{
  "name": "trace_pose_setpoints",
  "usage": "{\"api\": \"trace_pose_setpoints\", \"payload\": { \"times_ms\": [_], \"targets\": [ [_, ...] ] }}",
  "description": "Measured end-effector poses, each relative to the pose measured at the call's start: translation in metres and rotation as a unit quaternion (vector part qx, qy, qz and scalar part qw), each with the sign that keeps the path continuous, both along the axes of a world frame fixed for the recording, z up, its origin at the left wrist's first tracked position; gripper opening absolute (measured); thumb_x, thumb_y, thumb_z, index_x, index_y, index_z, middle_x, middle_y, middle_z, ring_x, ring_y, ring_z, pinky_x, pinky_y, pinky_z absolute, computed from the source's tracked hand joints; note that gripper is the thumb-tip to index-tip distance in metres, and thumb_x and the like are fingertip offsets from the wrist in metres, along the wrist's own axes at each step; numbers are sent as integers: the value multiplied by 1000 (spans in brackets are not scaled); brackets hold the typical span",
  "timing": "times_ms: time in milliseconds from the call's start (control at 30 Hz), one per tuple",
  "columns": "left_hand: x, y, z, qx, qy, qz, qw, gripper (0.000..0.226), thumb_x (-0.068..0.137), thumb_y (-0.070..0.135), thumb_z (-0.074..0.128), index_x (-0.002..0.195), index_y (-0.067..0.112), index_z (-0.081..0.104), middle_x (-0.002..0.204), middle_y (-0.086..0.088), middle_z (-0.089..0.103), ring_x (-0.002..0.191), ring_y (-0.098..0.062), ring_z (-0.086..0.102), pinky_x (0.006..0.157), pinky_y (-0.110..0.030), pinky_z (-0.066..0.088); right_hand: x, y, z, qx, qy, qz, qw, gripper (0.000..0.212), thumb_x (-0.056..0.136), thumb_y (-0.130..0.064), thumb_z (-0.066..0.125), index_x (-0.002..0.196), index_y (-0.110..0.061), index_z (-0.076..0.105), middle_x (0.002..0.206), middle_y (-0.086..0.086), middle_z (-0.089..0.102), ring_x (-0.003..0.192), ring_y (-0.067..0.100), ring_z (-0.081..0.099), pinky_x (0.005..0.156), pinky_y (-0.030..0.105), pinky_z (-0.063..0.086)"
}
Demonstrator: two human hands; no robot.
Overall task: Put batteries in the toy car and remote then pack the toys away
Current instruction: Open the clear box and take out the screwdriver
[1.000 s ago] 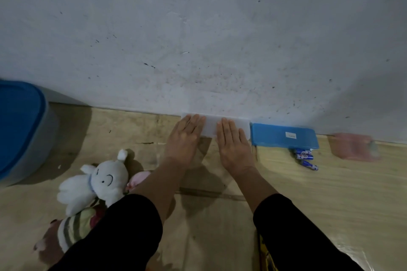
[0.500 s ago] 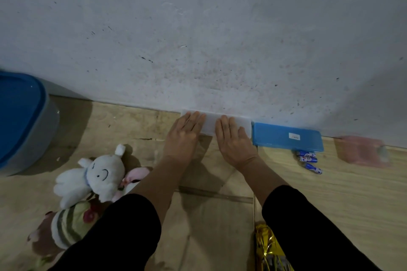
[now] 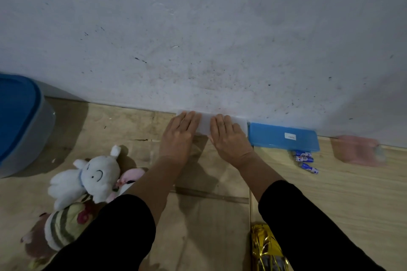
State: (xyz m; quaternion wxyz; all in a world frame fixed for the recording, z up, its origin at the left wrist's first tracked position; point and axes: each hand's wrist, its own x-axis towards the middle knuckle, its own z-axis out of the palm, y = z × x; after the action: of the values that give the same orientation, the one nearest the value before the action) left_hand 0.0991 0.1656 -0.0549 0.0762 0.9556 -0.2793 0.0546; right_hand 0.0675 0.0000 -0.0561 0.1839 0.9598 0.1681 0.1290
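Both hands lay flat with fingers straight and close together, holding nothing. The left hand (image 3: 179,136) and the right hand (image 3: 229,138) pressed side by side on a pale, frosted flat case (image 3: 203,126) that sat on the floor against the foot of the wall (image 3: 198,39). Neither hand curled round anything.

Just beside the right hand, touching the pale case's end, a blue flat case (image 3: 284,137) lay along the wall with a small white label on its lid. Near its front edge, 3 or so blue batteries (image 3: 305,160) lay loose on the wooden floor (image 3: 352,200); the exact count was hard to tell. Further right a blurred pink object (image 3: 357,151) rested near the wall, too smeared to identify.

The toy car (image 3: 267,248), shiny gold, sat at the bottom of the view between the forearms' black sleeves, near the right arm and well apart from the batteries. No remote could be made out.

To the left, a white plush rabbit (image 3: 92,176) lay on top of a striped plush toy (image 3: 63,224), with a pink plush partly hidden behind the left arm. A grey bin with a blue lid (image 3: 17,114) stood at the far left, closed.

By my reading, the task had barely started: the batteries were untouched and no toy was packed. The next move likely called for lifting a hand, reaching right to pinch 1 battery, and bringing the car close to find its battery compartment.
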Motion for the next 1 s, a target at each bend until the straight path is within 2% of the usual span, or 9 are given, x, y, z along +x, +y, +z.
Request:
{"api": "trace_pose_setpoints", "payload": {
  "times_ms": [67, 200, 333, 433, 500, 600, 733, 833, 1000],
  "targets": [
    [-2, 0, 0, -8, -9, 13, 1000, 49, 80, 9, 41, 124, 2, 59, 122, -17, 64, 113, -35, 61, 87, -50, 53, 0, -2, 8, 31, -4, -1, 1000, 60, 73, -36, 74, 117, -1, 55, 106, 17, 68, 90, 30, 68, 71, 36, 56],
    [-14, -6, 11, -10, -34, 101, 994, 71, 76, 4, 53, 143, 19, 38, 142, -8, 44, 130, -28, 41, 92, -49, 42, -2, -12, 21, 75, -38, 6, 996, 53, 82, -21, 57, 130, -10, 39, 115, 14, 62, 90, 28, 62, 73, 39, 52],
    [-17, -10, 20, 13, -62, 141, 988, 83, 71, 7, 53, 146, 26, 23, 116, -7, 36, 102, -25, 38, 81, -44, 37, -5, -17, 32, 89, -59, -14, 994, 76, 68, -17, 73, 136, -18, 38, 99, 12, 62, 80, 25, 57, 66, 35, 48],
    [-19, -9, 16, 44, -50, 133, 989, 96, 62, 7, 65, 146, 18, 19, 115, -7, 36, 101, -24, 37, 79, -43, 44, -10, -14, 38, 137, -50, -18, 989, 78, 67, -6, 75, 135, -15, 38, 85, 10, 59, 70, 22, 55, 59, 31, 47],
    [-20, -11, 17, 55, -11, 133, 989, 104, 65, 10, 73, 148, 16, 9, 131, -8, 37, 117, -25, 34, 89, -45, 44, -14, -11, 38, 173, -25, -18, 984, 75, 70, -3, 72, 136, -11, 35, 91, 14, 63, 76, 25, 61, 63, 32, 53],
    [-22, -16, 22, 75, 13, 117, 990, 99, 87, 13, 56, 144, 18, -26, 154, -6, 17, 142, -25, 14, 111, -46, 22, -24, -5, 34, 205, 36, -32, 978, 71, 76, -9, 71, 137, -9, 34, 114, 18, 64, 104, 32, 64, 84, 42, 56],
    [-21, -17, 27, 64, 2, 134, 989, 103, 82, 9, 59, 143, 21, -23, 147, -6, 3, 138, -27, 2, 112, -51, 16, -37, 0, 24, 195, 123, -49, 972, 59, 88, -18, 61, 141, -8, 37, 141, 15, 48, 132, 29, 45, 108, 41, 33],
    [-17, -14, 26, 64, 24, 137, 988, 106, 81, 10, 61, 143, 22, -24, 144, -6, -4, 136, -26, -7, 114, -52, 11, -37, 6, 17, 209, 194, -51, 957, 55, 102, -19, 32, 151, -13, 8, 159, 8, 9, 147, 22, 6, 113, 32, -5],
    [-13, -10, 27, 72, 32, 121, 990, 105, 84, 20, 62, 146, 22, -22, 151, -7, -4, 142, -28, -7, 115, -53, 9, -26, 28, 12, 261, 196, -70, 943, 58, 101, -18, 33, 151, -17, 4, 160, 3, 5, 148, 18, 3, 116, 32, -5]
  ]
}}
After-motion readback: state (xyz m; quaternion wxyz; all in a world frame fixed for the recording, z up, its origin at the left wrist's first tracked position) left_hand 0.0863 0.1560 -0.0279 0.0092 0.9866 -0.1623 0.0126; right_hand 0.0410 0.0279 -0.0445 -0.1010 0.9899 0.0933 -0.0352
